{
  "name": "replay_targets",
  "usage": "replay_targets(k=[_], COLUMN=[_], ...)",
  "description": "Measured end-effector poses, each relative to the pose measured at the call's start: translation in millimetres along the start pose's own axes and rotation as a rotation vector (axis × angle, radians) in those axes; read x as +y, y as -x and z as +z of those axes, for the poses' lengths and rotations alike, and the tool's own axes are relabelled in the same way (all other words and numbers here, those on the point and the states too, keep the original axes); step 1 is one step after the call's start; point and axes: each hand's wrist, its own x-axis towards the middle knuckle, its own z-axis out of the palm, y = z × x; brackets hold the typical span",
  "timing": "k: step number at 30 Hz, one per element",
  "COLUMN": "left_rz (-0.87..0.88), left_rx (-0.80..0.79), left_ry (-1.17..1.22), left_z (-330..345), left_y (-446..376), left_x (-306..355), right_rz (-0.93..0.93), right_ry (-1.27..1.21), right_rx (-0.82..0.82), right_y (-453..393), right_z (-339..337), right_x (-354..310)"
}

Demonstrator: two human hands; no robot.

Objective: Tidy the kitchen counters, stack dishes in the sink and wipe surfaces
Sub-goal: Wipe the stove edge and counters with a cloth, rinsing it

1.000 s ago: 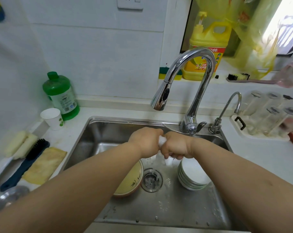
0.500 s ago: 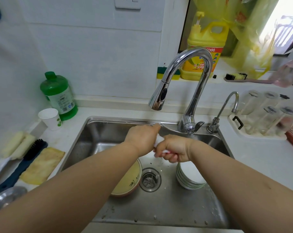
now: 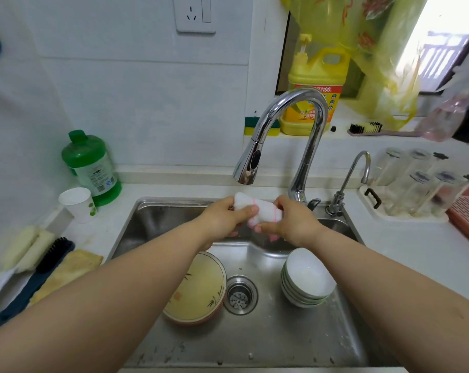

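Over the steel sink, below the chrome faucet, both hands hold a white cloth with pink stripes. My left hand grips its left end, and my right hand grips its right end. The cloth is bunched between them. In the sink basin lies a yellow bowl with a bamboo pattern left of the drain. A stack of white bowls sits right of the drain.
On the left counter stand a green bottle, a paper cup, a dark brush and yellow cloths. A yellow detergent jug and brush sit on the sill. A glass rack stands right, beside a small tap.
Both hands rose from low over the bowls to just under the faucet spout. The tightly wrung cloth now shows as a wider bunch between the hands.
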Motion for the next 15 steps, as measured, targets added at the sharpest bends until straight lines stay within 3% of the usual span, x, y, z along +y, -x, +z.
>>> replay_targets(k=[2, 6, 8, 12, 15], left_rz=[-0.086, -0.203, -0.236, -0.203, -0.173], left_rx=[-0.007, 0.082, 0.076, 0.061, 0.097], left_ry=[0.190, 0.400, 0.425, 0.270, 0.009], left_z=[5, 10, 10, 14, 6], left_y=[-1, -3, -3, -1, 1], left_x=[3, 8, 9, 4, -5], right_rz=[-0.028, 0.064, 0.118, 0.281, 0.393], right_ry=[-0.004, -0.697, -0.872, -0.850, -1.007], right_rx=[0.010, -0.147, -0.173, -0.039, 0.092], right_y=[6, 14, 14, 10, 6], right_z=[-1, -1, -4, -5, -9], right_x=[-5, -10, -10, -9, -4])
